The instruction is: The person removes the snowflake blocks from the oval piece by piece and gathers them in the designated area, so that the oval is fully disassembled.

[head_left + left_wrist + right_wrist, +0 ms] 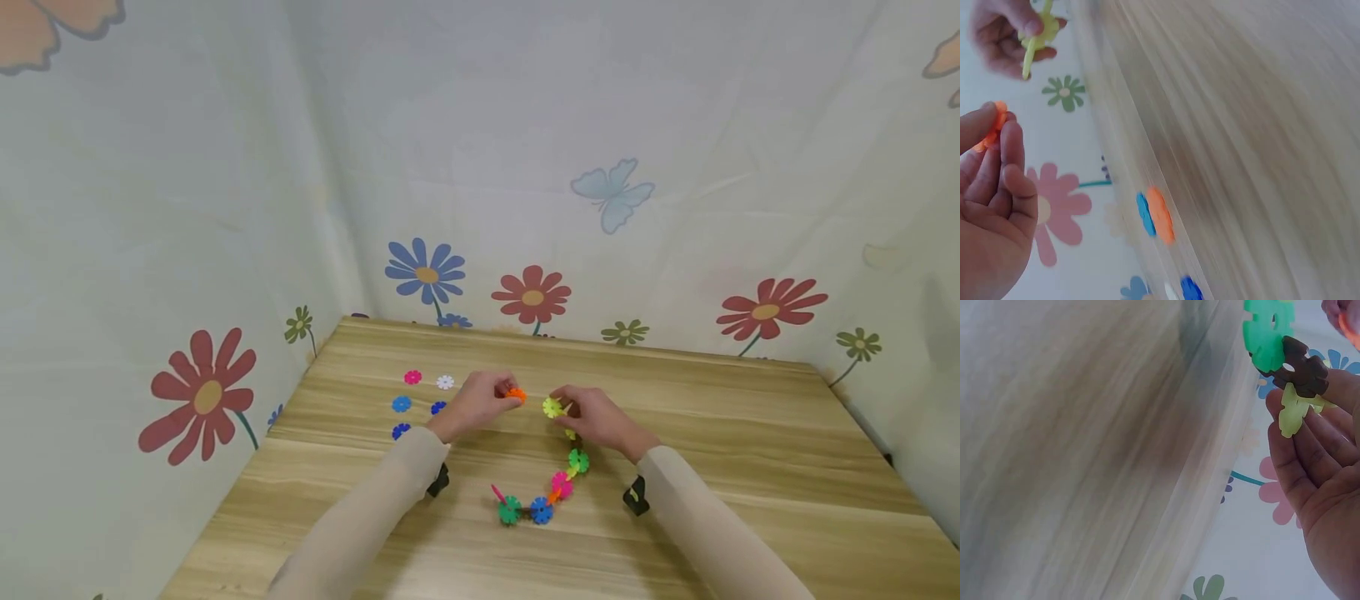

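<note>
In the head view my left hand (478, 403) pinches an orange snowflake disc (516, 396) between thumb and fingers, above the table. To its right, my right hand (597, 418) grips a yellow snowflake disc (552, 407) at the upper end of a chain of linked discs. The right wrist view shows a brown disc (1300, 367) and a green disc (1268, 331) joined beside the pale yellow one (1293, 412) at my fingers. From there the chain curves down past a pink disc (562, 484) and a blue disc (542, 510) to a dark green disc (509, 510). A gap separates the two hands.
Loose discs lie left of my left hand on the wood-grain table (352, 358): pink (412, 377), white (446, 382), light blue (402, 404) and dark blue (401, 431). The left wrist view also has a loose orange disc (1160, 215). A flower-printed curtain (480, 167) hangs behind.
</note>
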`<state>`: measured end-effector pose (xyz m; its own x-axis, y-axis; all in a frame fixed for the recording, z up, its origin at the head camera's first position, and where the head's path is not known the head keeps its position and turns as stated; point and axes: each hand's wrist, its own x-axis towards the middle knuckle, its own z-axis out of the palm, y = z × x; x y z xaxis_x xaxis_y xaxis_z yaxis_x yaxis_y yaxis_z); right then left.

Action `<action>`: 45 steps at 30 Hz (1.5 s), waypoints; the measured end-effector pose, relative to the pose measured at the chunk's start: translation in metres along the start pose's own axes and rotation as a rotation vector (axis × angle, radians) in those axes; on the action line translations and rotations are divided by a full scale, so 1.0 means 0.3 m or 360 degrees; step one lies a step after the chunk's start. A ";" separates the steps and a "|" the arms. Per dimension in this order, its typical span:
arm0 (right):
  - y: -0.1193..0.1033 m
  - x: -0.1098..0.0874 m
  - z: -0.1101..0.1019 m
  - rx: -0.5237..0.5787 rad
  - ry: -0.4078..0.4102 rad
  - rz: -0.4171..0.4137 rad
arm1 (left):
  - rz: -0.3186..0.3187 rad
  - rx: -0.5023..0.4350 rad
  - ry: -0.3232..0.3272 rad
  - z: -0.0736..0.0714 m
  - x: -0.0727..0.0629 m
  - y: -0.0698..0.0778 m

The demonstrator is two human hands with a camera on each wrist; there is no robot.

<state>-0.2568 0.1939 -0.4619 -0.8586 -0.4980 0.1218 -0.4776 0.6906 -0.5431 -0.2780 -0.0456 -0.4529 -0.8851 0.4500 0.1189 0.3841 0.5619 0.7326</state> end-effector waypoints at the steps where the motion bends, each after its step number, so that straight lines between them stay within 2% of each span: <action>1: 0.002 -0.001 0.000 0.0011 -0.0003 0.0007 | -0.0019 -0.0004 0.0000 -0.010 -0.005 -0.006; 7: 0.011 -0.011 0.000 0.0040 0.0000 0.0014 | -0.0055 -0.0073 -0.0052 -0.060 -0.046 -0.054; 11: 0.020 -0.015 -0.003 0.0040 -0.0005 0.0024 | -0.0035 -0.0009 -0.0105 -0.087 -0.072 -0.084; 18: 0.013 -0.024 -0.014 0.0046 -0.0012 0.0052 | -0.0088 0.0077 -0.0218 -0.125 -0.112 -0.133; 22: 0.017 -0.026 -0.014 0.0046 -0.0014 0.0032 | -0.0077 0.0113 -0.0270 -0.141 -0.134 -0.152; 28: 0.023 -0.026 -0.012 0.0057 -0.0017 0.0030 | -0.0059 0.0114 -0.0335 -0.155 -0.162 -0.172; 35: 0.024 -0.027 -0.016 0.0048 -0.0019 0.0020 | -0.0109 0.0108 -0.0402 -0.159 -0.178 -0.193; 45: 0.022 -0.026 -0.019 0.0039 -0.0040 -0.0008 | -0.0025 0.0262 -0.0444 -0.159 -0.191 -0.213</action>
<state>-0.2542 0.2053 -0.4616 -0.8510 -0.5148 0.1037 -0.4770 0.6750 -0.5629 -0.2646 -0.1405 -0.4745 -0.7938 0.6005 -0.0963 0.4285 0.6646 0.6121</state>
